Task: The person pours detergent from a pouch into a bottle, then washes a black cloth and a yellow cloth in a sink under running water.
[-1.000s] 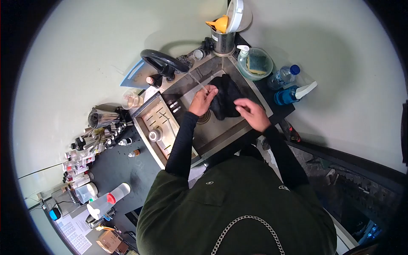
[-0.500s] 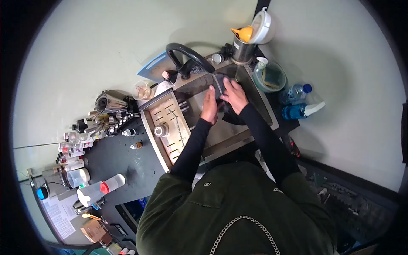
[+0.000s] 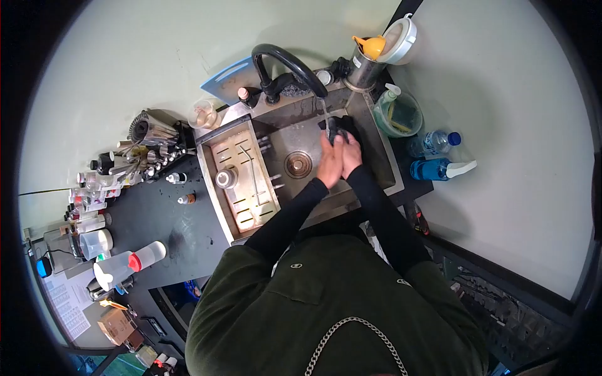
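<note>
Both hands are close together over the right half of the steel sink [image 3: 389, 156]. My left hand [image 3: 330, 164] and my right hand [image 3: 351, 154] are closed around a black cloth [image 3: 342, 124], which is bunched at the fingertips. A thin stream of water [image 3: 326, 113] falls from the curved black faucet [image 3: 295, 62] onto the cloth. The fingers partly hide the cloth, so its full shape does not show.
A slotted drain tray [image 3: 251, 194] with a small metal cup [image 3: 226, 178] covers the sink's left side. The drain [image 3: 298, 165] is left of my hands. On the right stand a clear tub [image 3: 401, 116], a water bottle [image 3: 439, 143] and a blue spray bottle [image 3: 433, 169].
My hands have come together and gathered the black cloth, which was spread lower and wider before. The drain is now uncovered. The whole view has shifted slightly.
</note>
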`<state>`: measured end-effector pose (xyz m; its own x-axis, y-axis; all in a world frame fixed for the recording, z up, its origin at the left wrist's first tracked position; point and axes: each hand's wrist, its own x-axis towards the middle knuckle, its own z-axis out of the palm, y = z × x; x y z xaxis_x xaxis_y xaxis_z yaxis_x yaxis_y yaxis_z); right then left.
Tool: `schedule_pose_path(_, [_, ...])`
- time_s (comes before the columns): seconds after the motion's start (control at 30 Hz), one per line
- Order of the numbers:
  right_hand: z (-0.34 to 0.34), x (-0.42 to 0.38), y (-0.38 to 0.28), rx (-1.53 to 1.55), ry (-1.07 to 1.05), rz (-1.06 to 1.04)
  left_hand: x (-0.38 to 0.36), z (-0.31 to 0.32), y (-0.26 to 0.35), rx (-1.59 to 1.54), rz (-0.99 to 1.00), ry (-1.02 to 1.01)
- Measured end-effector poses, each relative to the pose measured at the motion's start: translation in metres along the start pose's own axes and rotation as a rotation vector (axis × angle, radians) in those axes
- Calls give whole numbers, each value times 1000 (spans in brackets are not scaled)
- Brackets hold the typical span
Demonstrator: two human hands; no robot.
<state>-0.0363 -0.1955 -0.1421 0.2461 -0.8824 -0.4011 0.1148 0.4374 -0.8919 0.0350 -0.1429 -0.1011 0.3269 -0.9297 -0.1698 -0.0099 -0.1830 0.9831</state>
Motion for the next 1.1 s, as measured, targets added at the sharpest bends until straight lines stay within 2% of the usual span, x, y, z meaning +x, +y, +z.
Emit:
schedule_pose_path(0.1, [11, -17, -16, 122, -102, 122, 29, -4, -39, 182, 14, 10])
schedule_pose_path(0.13, [17, -19, -10, 99, -164, 151, 35, -20, -27, -28, -118, 5])
schedule_pose_path(0.17, [10, -2, 19, 3, -141, 75, 33, -19, -23, -33, -115, 6])
schedule_pose_path(0.27, [0, 12, 19, -87, -111, 72, 16, -12, -25, 7, 19, -100])
schedule_pose_path(0.3, [12, -4, -11, 19, -135, 114, 21, -17, -28, 12, 21, -93])
schedule_pose_path(0.37, [24, -21, -17, 165, -230, 159, 34, -29, -34, -406, -122, 77])
schedule_pose_path(0.4, [20, -14, 1, 56, -229, 81, 27, -35, -2, -526, -275, 177])
schedule_pose_path(0.43, [17, -13, 9, -57, -226, 6, 19, -32, -7, -529, -277, 178])
schedule_pose_path(0.5, [1, 2, 5, -42, -111, 52, 8, -11, -15, -388, -139, 59])
schedule_pose_path(0.53, [7, -5, -7, 163, -7, 123, 2, -4, -20, -312, -75, 1])
schedule_pose_path(0.57, [6, -21, -18, 291, -9, 275, -2, -2, -26, -233, -16, -56])
schedule_pose_path(0.63, [16, -53, -17, 380, -192, 250, 2, -12, -18, -221, -61, 133])
schedule_pose_path(0.7, [10, -43, -8, 249, -233, 328, 14, -13, -33, -376, -163, 170])
schedule_pose_path(0.77, [-27, 6, 42, -76, -63, -17, -9, 17, -31, -212, -137, 56])
schedule_pose_path(0.8, [-42, 21, 56, -72, -96, 64, -9, 21, -24, -178, -136, 74])
schedule_pose_path(0.83, [-30, 5, 32, 1, -167, 105, -7, 18, -18, -139, -134, 91])
schedule_pose_path(0.87, [-16, -15, 4, 71, -236, 151, 14, 9, -44, -213, -18, 98])
schedule_pose_path(0.9, [0, -36, -12, 127, -201, 187, 23, -6, -26, -329, -151, 57])
schedule_pose_path(0.93, [3, -33, -10, 119, -201, 158, 23, -3, -28, -334, -156, 67])
schedule_pose_path(1.0, [-5, -22, -16, 44, -158, 53, 18, 18, -27, -155, 48, 92])
schedule_pose_path(1.03, [-8, -9, -27, -17, -128, -34, 22, 20, -28, -162, 54, 88])
schedule_pose_path(1.1, [11, -19, -30, 218, -86, 322, 25, 12, -36, -240, -158, 19])
